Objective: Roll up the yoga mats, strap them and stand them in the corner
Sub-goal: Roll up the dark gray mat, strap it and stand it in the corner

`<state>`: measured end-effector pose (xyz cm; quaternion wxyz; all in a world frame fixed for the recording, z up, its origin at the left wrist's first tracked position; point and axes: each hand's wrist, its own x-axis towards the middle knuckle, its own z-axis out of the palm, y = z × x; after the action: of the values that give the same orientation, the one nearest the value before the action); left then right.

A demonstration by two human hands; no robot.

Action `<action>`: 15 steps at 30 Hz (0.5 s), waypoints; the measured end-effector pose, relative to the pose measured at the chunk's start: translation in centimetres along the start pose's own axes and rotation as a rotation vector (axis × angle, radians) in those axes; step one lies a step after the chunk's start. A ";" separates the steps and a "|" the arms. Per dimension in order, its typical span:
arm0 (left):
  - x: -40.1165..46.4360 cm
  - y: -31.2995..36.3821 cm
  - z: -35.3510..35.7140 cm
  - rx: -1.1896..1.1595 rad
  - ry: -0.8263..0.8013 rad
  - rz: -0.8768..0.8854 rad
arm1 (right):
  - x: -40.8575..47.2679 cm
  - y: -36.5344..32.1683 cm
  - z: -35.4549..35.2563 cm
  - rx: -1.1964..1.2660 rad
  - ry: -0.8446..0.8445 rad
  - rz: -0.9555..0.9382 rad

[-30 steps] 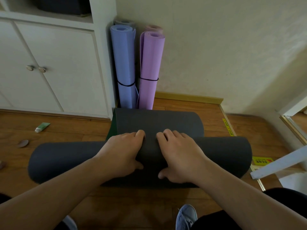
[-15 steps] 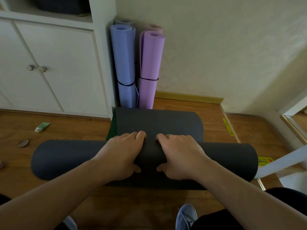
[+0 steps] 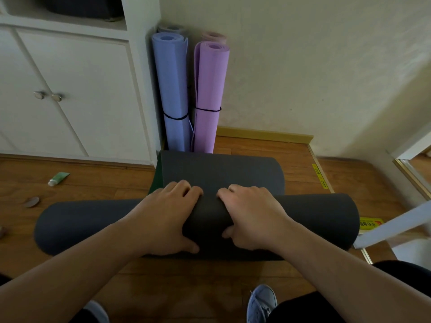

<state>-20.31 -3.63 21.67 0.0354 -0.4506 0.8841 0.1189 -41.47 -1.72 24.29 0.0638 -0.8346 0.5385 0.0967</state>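
Observation:
A dark grey yoga mat (image 3: 314, 217) lies across the wooden floor as a thick roll, with its unrolled end (image 3: 221, 171) stretching toward the corner. My left hand (image 3: 170, 213) and my right hand (image 3: 251, 217) grip the middle of the roll side by side, fingers curled over its top and thumbs underneath. In the corner stand a rolled blue mat (image 3: 172, 89) and a rolled purple mat (image 3: 210, 94), each upright with a thin black strap around it. Two more rolls peek out behind them.
White cabinet doors (image 3: 77, 101) fill the left wall. A small green tube (image 3: 58, 178) and a round brown object (image 3: 32, 202) lie on the floor at left. A white bar (image 3: 394, 227) and yellow floor labels (image 3: 370, 223) sit at right. My shoe (image 3: 261, 301) is below.
The dark roll has turned a little farther toward the corner under both hands, and the flat unrolled stretch has grown shorter.

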 end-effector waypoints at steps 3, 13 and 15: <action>0.3 0.2 -0.2 0.025 0.034 -0.033 | 0.2 0.2 -0.3 0.000 -0.009 -0.001; 0.2 0.4 -1.8 -0.014 -0.016 -0.027 | -0.2 -0.7 1.0 -0.052 0.069 -0.030; 0.0 0.5 -2.0 -0.012 -0.037 -0.020 | -0.2 -0.5 0.4 -0.047 0.049 -0.046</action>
<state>-20.61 -3.83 23.67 0.0503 -0.4573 0.8780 0.1322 -41.17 -1.26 23.92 0.0334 -0.8501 0.5182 0.0873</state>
